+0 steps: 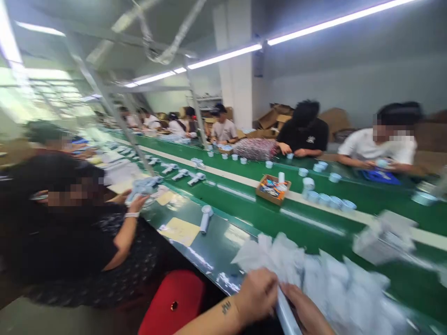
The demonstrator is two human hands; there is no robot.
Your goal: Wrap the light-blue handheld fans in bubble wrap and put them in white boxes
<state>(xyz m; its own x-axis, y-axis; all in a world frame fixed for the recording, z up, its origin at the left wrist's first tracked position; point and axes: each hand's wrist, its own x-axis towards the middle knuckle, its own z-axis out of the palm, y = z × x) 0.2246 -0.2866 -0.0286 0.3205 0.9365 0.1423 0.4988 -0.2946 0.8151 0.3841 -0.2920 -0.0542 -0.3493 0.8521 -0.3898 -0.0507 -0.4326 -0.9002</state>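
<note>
At the lower middle, a light blue tube-shaped handle (287,312) points down between my two hands, its lower end cut off by the picture edge. My left hand (257,294) is closed in a fist around its upper end. On the other side, my right hand (307,308) has its fingers curled against the handle. Just beyond lie several frosted plastic bags (328,284) with pale items inside, side by side. A single light blue handheld fan body (206,218) rests on the green bench (223,242) to the left.
A long green conveyor (244,204) carries several fan bodies (181,174) and blue cups (324,199). A cardboard box of small parts (273,190) and a white box (384,237) stand on it. A person in black (70,223) sits at left, near a red stool (174,302). Co-workers sit opposite.
</note>
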